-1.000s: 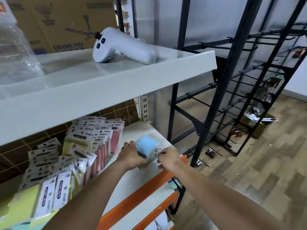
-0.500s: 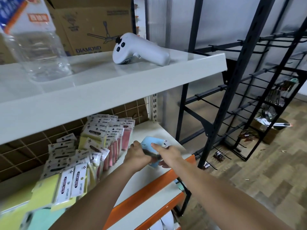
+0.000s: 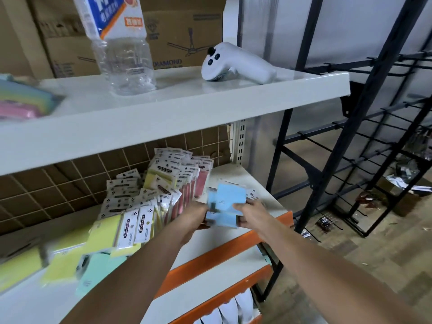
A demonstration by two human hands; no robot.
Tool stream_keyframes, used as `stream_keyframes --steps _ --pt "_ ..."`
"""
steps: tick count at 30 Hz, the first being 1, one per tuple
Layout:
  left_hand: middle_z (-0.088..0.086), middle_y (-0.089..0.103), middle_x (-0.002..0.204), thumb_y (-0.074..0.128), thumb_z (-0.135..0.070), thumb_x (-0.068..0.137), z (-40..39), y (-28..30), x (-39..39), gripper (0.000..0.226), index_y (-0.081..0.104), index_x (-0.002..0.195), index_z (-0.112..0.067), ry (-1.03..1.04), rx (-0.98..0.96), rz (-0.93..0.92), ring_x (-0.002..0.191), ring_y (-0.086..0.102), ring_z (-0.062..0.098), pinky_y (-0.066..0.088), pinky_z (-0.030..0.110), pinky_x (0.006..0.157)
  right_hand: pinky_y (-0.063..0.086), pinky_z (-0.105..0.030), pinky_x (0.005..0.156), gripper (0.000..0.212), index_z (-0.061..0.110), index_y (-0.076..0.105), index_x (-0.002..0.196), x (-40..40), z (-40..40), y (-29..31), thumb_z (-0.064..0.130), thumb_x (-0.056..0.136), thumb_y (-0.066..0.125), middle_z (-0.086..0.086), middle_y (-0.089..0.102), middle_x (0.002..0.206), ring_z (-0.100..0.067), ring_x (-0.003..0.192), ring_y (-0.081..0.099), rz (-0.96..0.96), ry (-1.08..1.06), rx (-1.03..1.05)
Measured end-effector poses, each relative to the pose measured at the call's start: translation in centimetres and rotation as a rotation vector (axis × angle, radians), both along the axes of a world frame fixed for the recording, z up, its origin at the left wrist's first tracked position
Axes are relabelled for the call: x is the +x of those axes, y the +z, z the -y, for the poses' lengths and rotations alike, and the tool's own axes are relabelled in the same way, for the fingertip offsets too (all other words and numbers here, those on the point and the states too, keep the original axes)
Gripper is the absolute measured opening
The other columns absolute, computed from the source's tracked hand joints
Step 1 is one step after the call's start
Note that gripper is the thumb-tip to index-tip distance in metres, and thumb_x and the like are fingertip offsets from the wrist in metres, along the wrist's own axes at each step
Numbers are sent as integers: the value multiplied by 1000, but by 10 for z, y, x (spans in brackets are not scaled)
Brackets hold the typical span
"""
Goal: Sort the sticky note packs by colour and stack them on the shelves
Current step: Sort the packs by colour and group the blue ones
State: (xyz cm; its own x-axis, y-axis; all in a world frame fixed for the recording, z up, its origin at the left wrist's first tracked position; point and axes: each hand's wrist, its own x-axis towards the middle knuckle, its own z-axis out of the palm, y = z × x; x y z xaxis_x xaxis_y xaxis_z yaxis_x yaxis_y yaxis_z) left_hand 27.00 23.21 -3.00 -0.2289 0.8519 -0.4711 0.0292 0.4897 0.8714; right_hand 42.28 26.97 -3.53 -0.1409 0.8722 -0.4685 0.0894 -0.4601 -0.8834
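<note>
Since a moment ago, both my hands have lifted the blue sticky note packs (image 3: 225,202) off the middle shelf (image 3: 238,176) and now hold them just above its front right corner. My left hand (image 3: 194,216) grips their left side, fingers curled under; my right hand (image 3: 249,212) pinches the right side. Just left of them stands the row of pink packs (image 3: 198,183), then yellow packs (image 3: 107,232) and green packs (image 3: 98,270) toward the front edge. Bare shelf lies behind the blue packs, toward the back right corner. Above, the top shelf (image 3: 177,113) carries a water bottle (image 3: 121,50) and a white controller (image 3: 236,63) near its right edge.
</note>
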Motion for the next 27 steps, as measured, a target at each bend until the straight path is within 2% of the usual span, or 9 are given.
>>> stream_keyframes --steps 4,7,8,10,13,15,18,23,27 --pt "13 57 96 44 1 95 23 3 -12 15 53 89 -9 23 7 55 83 59 27 54 42 76 52 -27 58 9 15 52 96 -13 22 5 10 92 59 -3 62 90 -21 79 64 -9 -11 1" --pt "19 58 104 48 1 92 41 8 -23 11 55 91 -7 3 14 56 90 59 32 58 41 67 49 -23 52 10 21 58 91 -24 43 8 21 89 67 3 64 84 -12 71 62 -34 10 67" --pt "21 59 108 50 0 91 47 8 -27 10 56 98 -5 -9 18 48 89 60 32 58 38 60 50 -23 54 11 23 61 91 -28 51 8 25 86 71 4 66 83 -10 71 63 -28 20 94" --pt "22 62 112 54 -1 88 60 7 -36 24 54 112 -2 -22 27 45 88 63 30 55 31 54 55 -27 62 16 21 65 93 -37 67 8 27 82 75 3 69 86 -12 74 66 -11 15 138" --pt "17 66 110 60 -2 84 86 10 -50 33 56 117 -5 -8 63 10 95 65 30 57 35 65 55 -36 81 18 19 66 92 -52 92 11 26 80 78 0 70 89 -18 84 67 8 -7 164" --pt "16 67 109 65 -3 81 104 12 -61 36 56 116 -4 29 63 -1 99 65 30 58 37 73 55 -35 79 23 19 65 97 -63 109 11 25 79 78 -1 71 93 -18 85 67 -16 -17 171" --pt "17 65 109 69 -4 79 131 14 -79 38 54 113 0 73 42 -3 98 65 28 58 37 74 53 -29 70 23 21 64 97 -78 135 14 24 79 78 -1 71 97 -18 87 68 -26 15 193" --pt "10 63 100 68 -7 81 180 18 -114 31 53 108 -5 138 71 6 98 61 27 54 41 88 58 -39 82 21 16 68 96 -111 167 22 21 78 79 -6 74 95 -23 86 71 -15 67 217" --pt "6 60 102 67 -11 81 218 23 -150 24 53 100 -14 196 79 -9 102 58 27 50 46 94 58 -36 80 21 16 69 95 -147 190 24 22 77 80 -2 74 90 -21 85 71 -19 135 232"
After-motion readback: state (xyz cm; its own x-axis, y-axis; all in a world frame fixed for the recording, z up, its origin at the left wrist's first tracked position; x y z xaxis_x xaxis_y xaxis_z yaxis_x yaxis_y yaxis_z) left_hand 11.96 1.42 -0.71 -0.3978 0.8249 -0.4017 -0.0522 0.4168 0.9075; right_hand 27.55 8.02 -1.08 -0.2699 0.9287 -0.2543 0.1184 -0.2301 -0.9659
